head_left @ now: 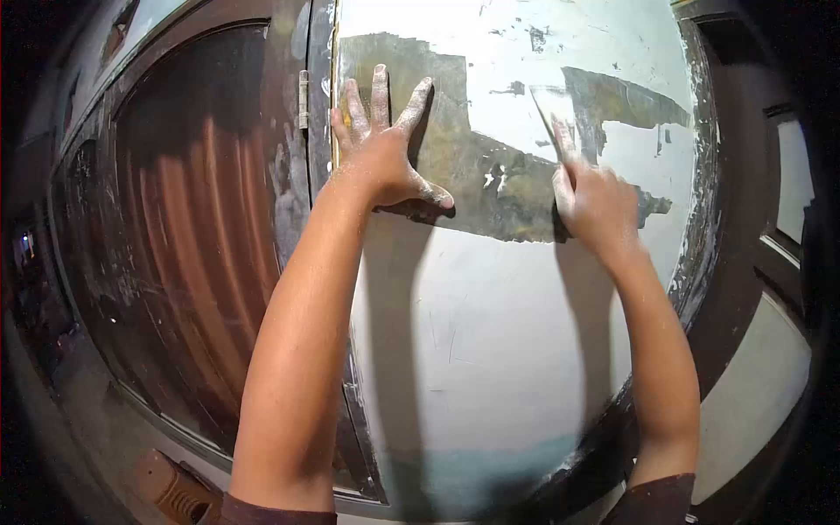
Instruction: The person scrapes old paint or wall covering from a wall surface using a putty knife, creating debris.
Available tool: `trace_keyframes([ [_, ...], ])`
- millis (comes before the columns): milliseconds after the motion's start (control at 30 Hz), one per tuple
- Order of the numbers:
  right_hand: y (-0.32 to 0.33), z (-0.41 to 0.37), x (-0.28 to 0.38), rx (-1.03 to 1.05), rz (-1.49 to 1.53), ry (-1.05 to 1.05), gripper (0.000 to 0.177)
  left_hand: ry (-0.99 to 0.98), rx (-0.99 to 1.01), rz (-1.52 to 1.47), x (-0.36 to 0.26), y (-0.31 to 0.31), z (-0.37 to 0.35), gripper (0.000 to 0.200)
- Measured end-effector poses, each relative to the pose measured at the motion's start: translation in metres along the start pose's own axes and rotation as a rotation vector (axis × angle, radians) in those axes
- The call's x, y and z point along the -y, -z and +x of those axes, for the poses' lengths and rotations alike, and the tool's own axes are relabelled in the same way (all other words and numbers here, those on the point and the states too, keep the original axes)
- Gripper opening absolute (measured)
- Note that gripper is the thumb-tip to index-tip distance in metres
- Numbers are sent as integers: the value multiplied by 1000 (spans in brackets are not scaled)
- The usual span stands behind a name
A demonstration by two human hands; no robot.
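A white-painted door panel (490, 350) fills the middle of the view, set in a dark wooden frame (735, 175). Across its upper part runs a bare brown patch (472, 166) where the paint is gone, long from side to side, with ragged edges and small flecks above it. To the left stands a brown ribbed surface (192, 227) behind another dark frame, and a small metal hinge (304, 99) sits at the panel's left edge.

The left hand (381, 153) lies flat on the panel with its dusty fingers spread wide, gripping nothing, its palm on the left end of the bare patch. The right hand (598, 206) is closed around a scraper (553, 114), pressed against the panel at the patch's right part. The blade rises from the fist up and slightly left, its long axis near upright, its tip at the painted strip between two bare areas. The right hand is the nearer to that paint edge.

The scraper's handle is hidden inside the fist and the blade is blurred. The view's corners fall dark, and shadow covers the panel's foot.
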State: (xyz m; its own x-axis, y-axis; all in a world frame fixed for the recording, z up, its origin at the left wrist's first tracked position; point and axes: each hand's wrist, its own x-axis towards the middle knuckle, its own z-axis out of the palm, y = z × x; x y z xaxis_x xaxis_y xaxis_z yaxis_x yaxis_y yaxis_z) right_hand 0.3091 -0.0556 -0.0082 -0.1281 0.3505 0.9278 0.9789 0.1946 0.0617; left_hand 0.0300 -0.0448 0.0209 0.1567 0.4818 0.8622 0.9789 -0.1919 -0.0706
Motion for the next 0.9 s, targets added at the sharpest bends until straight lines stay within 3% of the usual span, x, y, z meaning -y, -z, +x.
trace_keyframes([
  [100,-7,28,-3,-4,-35,4,55,-30,-37,-26,4,-4,-1,160],
  [267,-13,-27,5,36,-45,4,65,-39,-109,-18,7,-13,0,161],
  [400,-10,-34,7,104,-39,-29,64,-36,-76,4,5,-7,-2,157],
  [633,-7,22,-2,-84,8,37,59,-44,-100,-52,6,-12,-1,158],
  [700,5,-6,17,88,-13,-47,52,-40,-104,-50,7,-13,-3,158],
  [733,-6,-20,13,68,-81,-12,65,-42,-109,-37,7,-13,-4,159],
  [833,-1,-32,18,152,-79,-71,64,-31,-112,-6,5,-10,-2,160],
  [900,-1,-10,11,77,-44,-43,60,-29,-107,-6,5,-11,-2,161],
])
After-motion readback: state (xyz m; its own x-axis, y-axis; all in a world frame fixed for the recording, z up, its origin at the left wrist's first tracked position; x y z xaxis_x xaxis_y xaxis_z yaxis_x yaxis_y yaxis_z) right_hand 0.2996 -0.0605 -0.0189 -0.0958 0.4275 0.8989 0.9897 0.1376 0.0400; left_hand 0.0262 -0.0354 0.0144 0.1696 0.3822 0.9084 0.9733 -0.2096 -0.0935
